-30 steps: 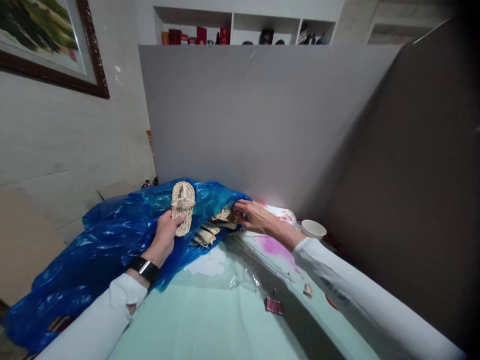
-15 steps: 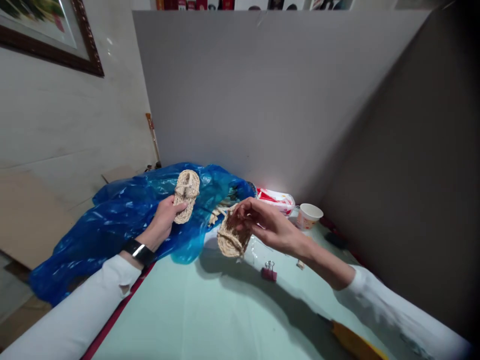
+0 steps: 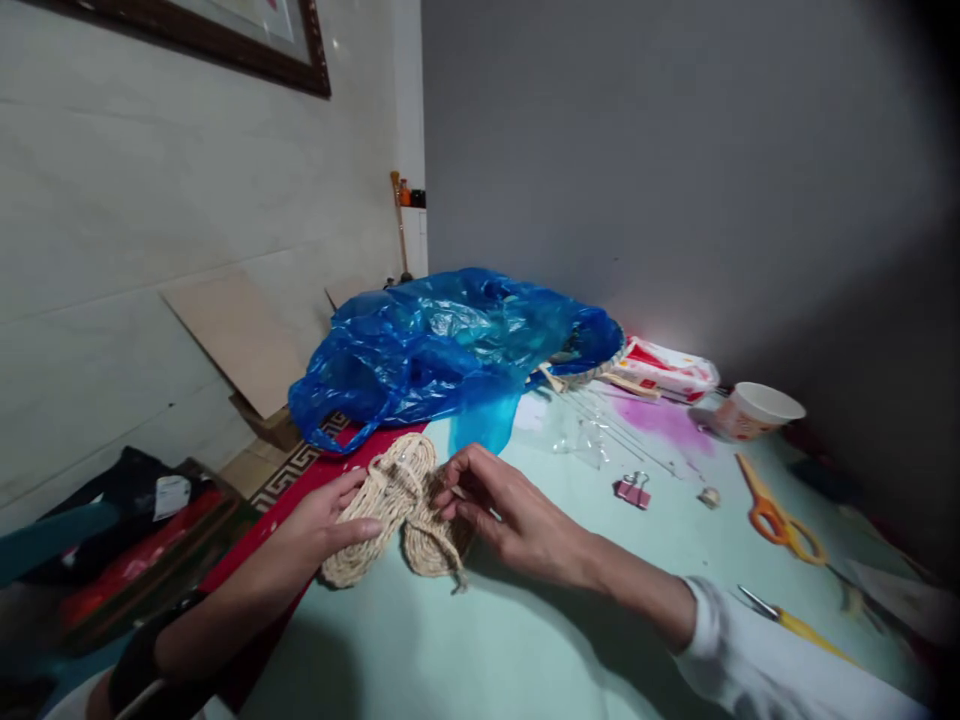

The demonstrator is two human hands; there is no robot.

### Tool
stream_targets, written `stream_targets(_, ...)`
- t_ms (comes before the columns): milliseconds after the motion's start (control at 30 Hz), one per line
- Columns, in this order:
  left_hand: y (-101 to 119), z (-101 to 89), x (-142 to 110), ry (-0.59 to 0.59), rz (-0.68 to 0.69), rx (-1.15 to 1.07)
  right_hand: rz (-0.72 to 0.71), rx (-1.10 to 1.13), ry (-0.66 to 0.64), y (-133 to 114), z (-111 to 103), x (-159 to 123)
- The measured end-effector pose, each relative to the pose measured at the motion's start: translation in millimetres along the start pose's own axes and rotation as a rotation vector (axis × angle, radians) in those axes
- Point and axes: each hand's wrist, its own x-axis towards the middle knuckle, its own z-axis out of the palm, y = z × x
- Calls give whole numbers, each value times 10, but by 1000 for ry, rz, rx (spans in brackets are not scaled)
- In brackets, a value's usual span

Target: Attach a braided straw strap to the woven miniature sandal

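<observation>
My left hand (image 3: 330,525) is closed on a woven straw sandal (image 3: 394,490), thumb lying over its near end and fingers along the left edge. Close beside it on the right is a second woven straw sandal (image 3: 433,548), with a short loose end at its lower tip. My right hand (image 3: 517,510) pinches this second sandal at its upper right side. The two sandals touch or overlap at the middle; which one lies in front there I cannot tell. Both are over the pale green table cover (image 3: 405,660).
A crumpled blue plastic bag (image 3: 450,340) covers the table's back left. To the right are a red and white packet (image 3: 667,372), a paper cup (image 3: 757,410), a pink binder clip (image 3: 634,492), orange scissors (image 3: 776,520) and a yellow-handled tool (image 3: 810,632).
My view has swung left and down. Both hands have come nearer to me, and the two sandals, apart before, are now side by side. More of the tabletop at the right shows.
</observation>
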Motion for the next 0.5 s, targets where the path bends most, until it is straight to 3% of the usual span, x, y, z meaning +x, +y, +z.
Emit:
stream_targets(100,-5,-90,-58,60,61,87,-64,-124,-2,48,123,110)
stream_targets(200,6,-149,-67,183,157,346,-98,-233,-28,51,115,137)
stream_targets(333,-7,-234,-53,322,351,751,-40,-392,12,45,-19,50)
stream_targets(500,-8,-416,-84,340,415,901,60,-505,185,166,-321,-153)
